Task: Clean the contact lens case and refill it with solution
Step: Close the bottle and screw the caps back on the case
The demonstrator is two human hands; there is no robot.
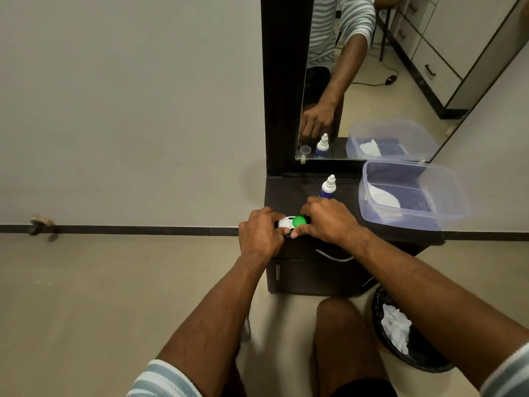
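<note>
While both hands, left hand (pixel 262 233) and right hand (pixel 329 222), pinch the small white plastic lens case (pixel 287 223) with its green round cap (pixel 299 221), it seems light and slippery, best held by its ends.

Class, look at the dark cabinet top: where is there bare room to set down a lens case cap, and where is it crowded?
Bare top shows at the back left, between the mirror frame and the solution bottle, and in a narrow strip between that bottle and the clear plastic tub. The front left is crowded: left hand and right hand grip the lens case. The tub fills the right side.
</note>
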